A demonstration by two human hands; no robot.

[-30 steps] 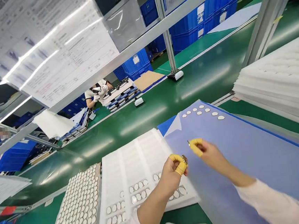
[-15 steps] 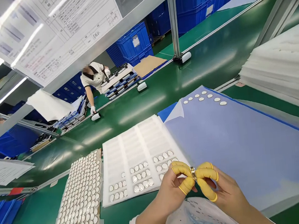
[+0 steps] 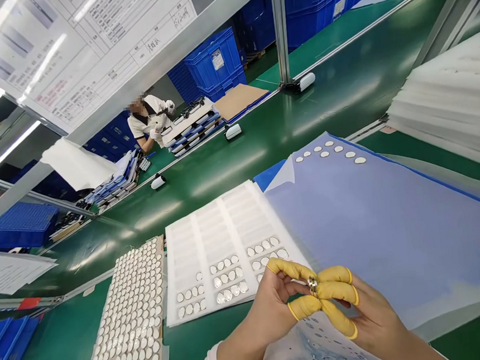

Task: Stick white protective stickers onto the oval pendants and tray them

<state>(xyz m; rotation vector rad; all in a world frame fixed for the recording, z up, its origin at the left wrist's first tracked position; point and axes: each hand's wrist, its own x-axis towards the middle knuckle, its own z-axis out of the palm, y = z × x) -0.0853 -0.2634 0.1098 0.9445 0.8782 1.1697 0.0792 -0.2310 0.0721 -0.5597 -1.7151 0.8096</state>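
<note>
Between my two hands, close to my chest, is a small shiny metal ring-shaped part [image 3: 312,285]. My left hand [image 3: 281,294] pinches it from the left with yellow finger cots on the fingertips. From the other side my right hand [image 3: 351,299], also in yellow cots, grips the same part. Fingers hide some of it. Just beyond my left hand lies a white foam sheet [image 3: 211,233] with rows of white oval pieces [image 3: 228,276]. A blue-violet film sheet [image 3: 379,229] spreads out past my right hand, with several white ovals [image 3: 338,149] at its far edge.
A board packed with white ovals [image 3: 126,319] lies at the left. Behind runs a green conveyor [image 3: 207,188] carrying white-and-black parts [image 3: 233,131]. A co-worker [image 3: 148,121] stands across it. Foam sheets [image 3: 451,100] are stacked right; a metal post [image 3: 280,31] rises at the back.
Both hands still hold the metal part, with my left fingers shifted on it. Across the conveyor, the co-worker's hand has let go of a white-and-black part and drawn back.
</note>
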